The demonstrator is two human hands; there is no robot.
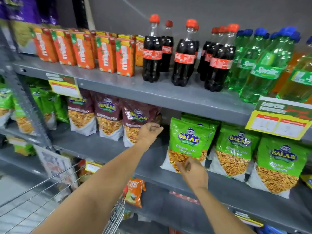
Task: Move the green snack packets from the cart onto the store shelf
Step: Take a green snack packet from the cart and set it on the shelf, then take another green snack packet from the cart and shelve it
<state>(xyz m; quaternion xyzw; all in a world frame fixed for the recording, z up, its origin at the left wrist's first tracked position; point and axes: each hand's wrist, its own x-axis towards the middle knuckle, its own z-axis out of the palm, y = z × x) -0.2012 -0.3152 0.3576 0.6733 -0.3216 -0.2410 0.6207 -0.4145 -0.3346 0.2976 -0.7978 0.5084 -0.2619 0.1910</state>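
A green snack packet stands upright on the grey middle shelf, in front of another green one. My right hand is at its lower front edge, fingers curled and pinched on the bottom of the packet. Two more green packets stand to its right. My left hand is loosely closed with nothing in it, against the right edge of a maroon snack packet. The wire cart shows at the lower left; its contents are hidden.
More maroon packets fill the middle shelf to the left. The shelf above holds orange juice cartons, cola bottles and green soda bottles. Yellow price tags hang from the shelf edges. An orange snack bag sits below.
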